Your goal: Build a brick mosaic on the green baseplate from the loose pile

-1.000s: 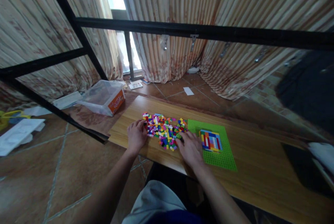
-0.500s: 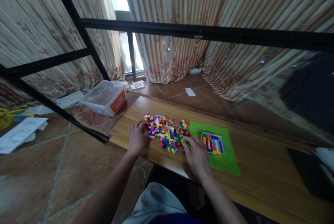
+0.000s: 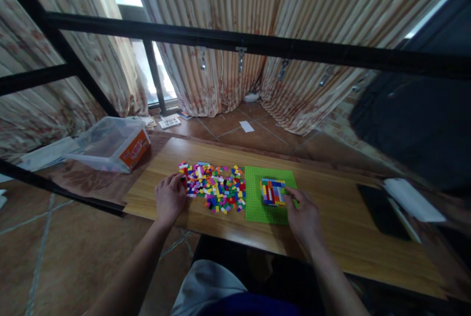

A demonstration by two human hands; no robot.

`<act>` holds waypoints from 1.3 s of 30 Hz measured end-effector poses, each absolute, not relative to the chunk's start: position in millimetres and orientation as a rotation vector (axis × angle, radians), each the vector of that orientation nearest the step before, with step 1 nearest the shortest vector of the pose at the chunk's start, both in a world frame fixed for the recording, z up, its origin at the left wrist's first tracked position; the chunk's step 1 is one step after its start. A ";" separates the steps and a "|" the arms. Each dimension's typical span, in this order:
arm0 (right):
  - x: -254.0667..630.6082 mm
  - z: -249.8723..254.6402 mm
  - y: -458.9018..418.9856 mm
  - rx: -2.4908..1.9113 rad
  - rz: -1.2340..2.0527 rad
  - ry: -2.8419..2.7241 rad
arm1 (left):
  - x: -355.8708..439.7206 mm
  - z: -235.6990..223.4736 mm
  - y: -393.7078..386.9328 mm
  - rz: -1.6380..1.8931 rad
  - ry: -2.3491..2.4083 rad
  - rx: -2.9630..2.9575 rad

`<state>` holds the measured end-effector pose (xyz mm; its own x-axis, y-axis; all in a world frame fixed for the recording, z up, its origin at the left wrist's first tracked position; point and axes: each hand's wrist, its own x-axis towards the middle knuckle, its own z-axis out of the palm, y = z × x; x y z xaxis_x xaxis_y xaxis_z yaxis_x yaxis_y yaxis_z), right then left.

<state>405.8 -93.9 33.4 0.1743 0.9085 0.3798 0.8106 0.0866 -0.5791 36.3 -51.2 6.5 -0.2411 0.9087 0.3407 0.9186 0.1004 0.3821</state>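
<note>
Small toy bricks [image 3: 217,188] of many colours lie in a loose pile on the wooden table. At the pile's left edge rests my left hand [image 3: 171,198], its fingers curled in among the bricks; what they pinch, if anything, is too small to name. A green baseplate [image 3: 253,210] lies right of the pile and carries a low block of joined bricks [image 3: 273,192] in several colours. My right hand [image 3: 304,213] is over the baseplate's right side, fingertips at the block's right edge, pinching what looks like a small green brick, mostly hidden.
On the wooden table [image 3: 338,218], a black flat pad [image 3: 379,208] and a white object [image 3: 414,200] lie toward the right end. A clear plastic box [image 3: 110,144] stands on the floor at left. A black metal rail [image 3: 206,36] crosses beyond the table, before the curtains.
My right hand has moved right, from the loose pile to the brick block on the baseplate. My left hand has stayed at the pile's left edge. The camera has turned right.
</note>
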 end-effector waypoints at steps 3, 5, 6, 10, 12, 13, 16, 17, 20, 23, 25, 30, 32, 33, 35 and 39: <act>413.4 37.8 -78.6 -1.719 0.177 -1.681 | 36.3 6.8 -51.0 -0.815 -2.309 -1.924; 413.6 41.0 -67.1 -1.691 0.189 -1.739 | 36.4 7.1 -50.9 -0.802 -2.307 -1.922; 412.8 42.2 -61.5 -1.675 0.197 -1.775 | 36.4 7.1 -50.9 -0.797 -2.306 -1.921; 408.1 42.7 -42.4 -1.606 0.229 -1.922 | 36.8 7.2 -51.1 -0.805 -2.312 -1.920; 406.6 41.1 -35.2 -1.578 0.239 -1.995 | 37.1 7.6 -51.4 -0.820 -2.309 -1.922; 406.2 40.3 -32.2 -1.570 0.243 -2.032 | 37.4 7.9 -51.5 -0.826 -2.306 -1.924; 405.8 39.6 -24.7 -1.569 0.250 -2.131 | 38.0 9.0 -52.0 -0.832 -2.305 -1.928; 405.8 40.1 -22.7 -1.575 0.251 -2.157 | 38.2 9.3 -52.2 -0.832 -2.308 -1.925; 405.9 43.4 -18.2 -1.579 0.266 -2.221 | 38.5 9.5 -52.2 -0.825 -2.314 -1.918; 406.5 47.8 -15.1 -1.575 0.314 -2.255 | 38.5 8.6 -51.8 -0.819 -2.316 -1.920; 407.3 50.6 -13.3 -1.581 0.355 -2.270 | 38.4 7.5 -51.6 -0.818 -2.317 -1.920; 409.3 56.7 -9.4 -1.589 0.479 -2.279 | 37.8 4.3 -51.1 -0.824 -2.321 -1.906; 409.7 58.5 -8.0 -1.601 0.521 -2.267 | 37.6 3.6 -50.8 -0.835 -2.316 -1.905; 409.9 59.2 -7.2 -1.605 0.542 -2.265 | 37.5 3.6 -50.6 -0.838 -2.316 -1.902; 410.2 60.1 -5.2 -1.614 0.583 -2.264 | 37.7 4.0 -50.6 -0.836 -2.324 -1.901; 412.1 60.6 1.4 -1.637 0.650 -2.250 | 38.6 5.9 -51.2 -0.833 -2.341 -1.906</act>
